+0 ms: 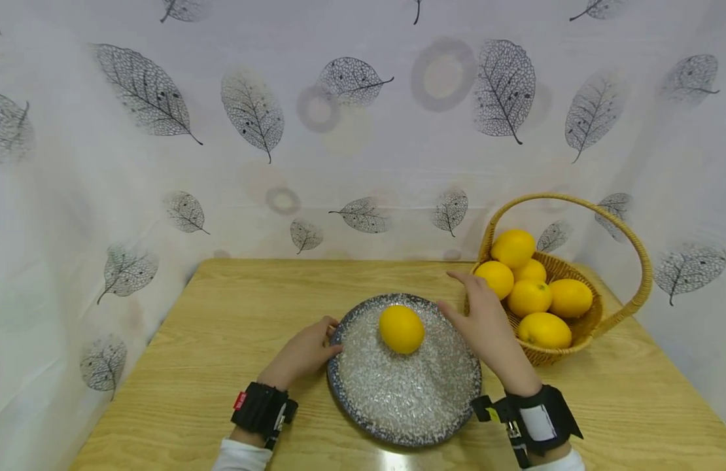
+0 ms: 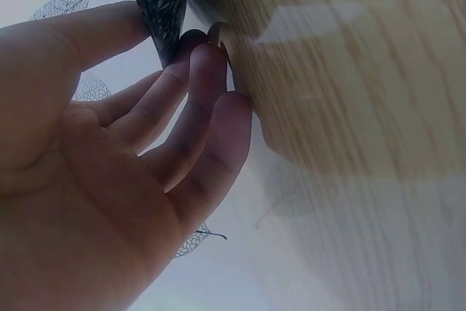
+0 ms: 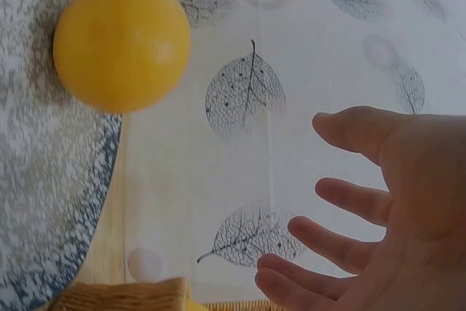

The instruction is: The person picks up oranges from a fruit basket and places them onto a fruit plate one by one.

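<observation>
"White sleeve (image 1: 242,456) nearest us, then the left hand (image 1: 303,352): thumb and fingers pinching the rim of the plate (image 1: 398,399)?"

"Yep, thumb on top. If only that side's lifted, plate could tip & roll the lemon (image 1: 401,329) off."

"Which sits on it, btw, right of those fingertips, left of the other thumb. Nothing braces it, so a jolt could do it too."

"And the right hand (image 1: 486,327)? Fingers wide, holding nothing AFAICT."

"Yeah. Just right of them, the basket (image 1: 539,356) w/ more lemons (image 1: 529,297) heaped up to its rim; a knock from those knuckles could prob. spill one."

"Handle (image 1: 644,261) arches over too; a careless reach might snag it & drag the lot, imo."
</observation>
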Motion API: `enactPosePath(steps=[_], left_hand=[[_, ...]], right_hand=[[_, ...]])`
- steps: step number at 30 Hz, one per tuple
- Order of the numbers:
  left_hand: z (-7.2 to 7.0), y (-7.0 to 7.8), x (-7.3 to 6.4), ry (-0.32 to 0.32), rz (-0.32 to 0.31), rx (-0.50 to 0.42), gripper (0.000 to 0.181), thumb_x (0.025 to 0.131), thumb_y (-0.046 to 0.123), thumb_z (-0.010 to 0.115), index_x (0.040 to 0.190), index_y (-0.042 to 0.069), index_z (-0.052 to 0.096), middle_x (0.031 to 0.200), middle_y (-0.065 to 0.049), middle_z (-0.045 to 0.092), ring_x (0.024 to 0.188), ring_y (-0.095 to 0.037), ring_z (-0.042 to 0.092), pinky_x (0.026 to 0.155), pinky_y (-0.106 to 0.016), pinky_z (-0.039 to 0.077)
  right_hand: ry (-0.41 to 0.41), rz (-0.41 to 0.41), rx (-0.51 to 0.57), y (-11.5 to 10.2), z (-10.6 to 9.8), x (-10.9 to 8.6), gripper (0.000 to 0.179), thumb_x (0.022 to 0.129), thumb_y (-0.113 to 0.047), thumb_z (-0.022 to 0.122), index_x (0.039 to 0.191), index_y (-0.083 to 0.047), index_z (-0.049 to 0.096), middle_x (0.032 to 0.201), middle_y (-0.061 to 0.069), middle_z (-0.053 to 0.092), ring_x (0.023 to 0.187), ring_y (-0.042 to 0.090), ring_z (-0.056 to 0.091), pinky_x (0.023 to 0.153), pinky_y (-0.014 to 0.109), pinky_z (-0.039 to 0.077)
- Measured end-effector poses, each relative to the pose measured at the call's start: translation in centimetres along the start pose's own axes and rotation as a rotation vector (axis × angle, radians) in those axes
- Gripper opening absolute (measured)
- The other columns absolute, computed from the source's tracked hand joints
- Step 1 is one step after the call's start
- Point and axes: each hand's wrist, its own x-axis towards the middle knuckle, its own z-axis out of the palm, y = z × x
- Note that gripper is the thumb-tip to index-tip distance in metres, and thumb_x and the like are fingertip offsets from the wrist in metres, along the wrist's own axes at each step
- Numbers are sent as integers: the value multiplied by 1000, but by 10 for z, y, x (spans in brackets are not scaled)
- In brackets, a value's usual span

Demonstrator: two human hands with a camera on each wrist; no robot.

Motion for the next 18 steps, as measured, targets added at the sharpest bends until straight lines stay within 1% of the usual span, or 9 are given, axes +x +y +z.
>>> enactPosePath(steps=[4,8,13,18], left_hand=[[-1,1,-1,2,0,3,44,91,22,65,129,2,54,112,-16,69,93,-20,63,81,-44,55],[-1,1,-1,-1,-3,0,44,91,22,65,129,2,54,113,-16,69,94,-21,63,82,-45,55],[-1,1,-1,-3,-3,-4,45,91,21,65,129,2,53,113,-16,69,95,-22,63,83,-45,55],[1,-1,1,1,-4,5,45,91,22,65,130,3,53,113,-16,69,96,-22,63,83,-44,55]], right_hand=[[36,24,-17,8,-7,1,57,93,-25,62,141,0,43,140,35,43,125,49,41,99,68,39],[74,34,-29,18,-12,2,56,93,-25,61,140,2,44,139,36,42,126,50,40,101,69,36],[78,69,-6,28,-18,3,56,94,-25,59,140,4,44,142,36,40,128,51,36,103,70,32],[77,103,-20,36,-22,4,57,94,-26,59,140,5,44,143,39,38,127,53,36,102,71,32]])
